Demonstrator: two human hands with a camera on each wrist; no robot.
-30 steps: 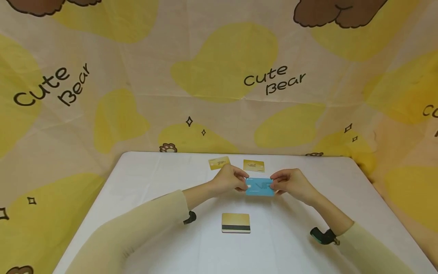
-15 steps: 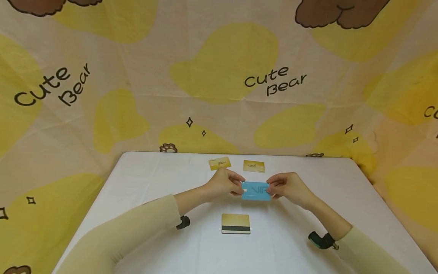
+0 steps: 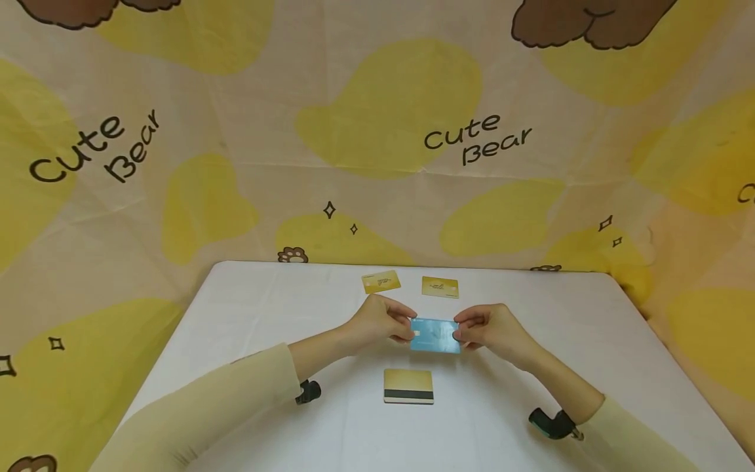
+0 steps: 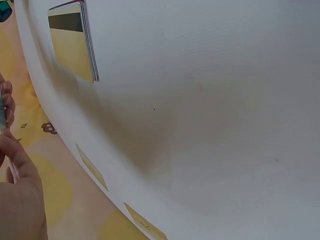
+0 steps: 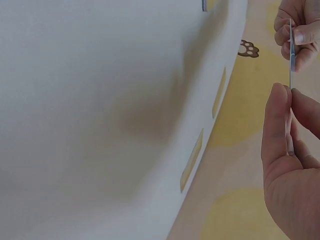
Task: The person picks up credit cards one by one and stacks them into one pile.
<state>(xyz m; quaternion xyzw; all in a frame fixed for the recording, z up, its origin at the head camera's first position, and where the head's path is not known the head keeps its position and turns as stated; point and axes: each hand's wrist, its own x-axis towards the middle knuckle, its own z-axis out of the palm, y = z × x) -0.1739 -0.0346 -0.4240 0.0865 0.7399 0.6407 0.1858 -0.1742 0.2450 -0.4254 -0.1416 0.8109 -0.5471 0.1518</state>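
Observation:
A light blue plastic card (image 3: 435, 335) with a small chip is held above the table between both hands. My left hand (image 3: 377, 322) pinches its left edge between thumb and fingers. The opposite edge is pinched by my right hand (image 3: 494, 333). In the right wrist view the blue card (image 5: 292, 57) appears edge-on and thin. Below it on the table lies a stack of gold cards (image 3: 408, 386), the top one showing a dark stripe. Layered edges of the card stack (image 4: 72, 42) show in the left wrist view.
Two gold cards lie apart near the table's far edge, a tilted left card (image 3: 381, 282) and a right card (image 3: 440, 287). The white table (image 3: 265, 426) ends at a patterned cloth backdrop (image 3: 377, 131). Each wrist wears a dark camera.
Both hands have brought the blue card closer to the body and slightly left, toward the gold stack. The lettering on it has faded under glare. The gold cards stay in place.

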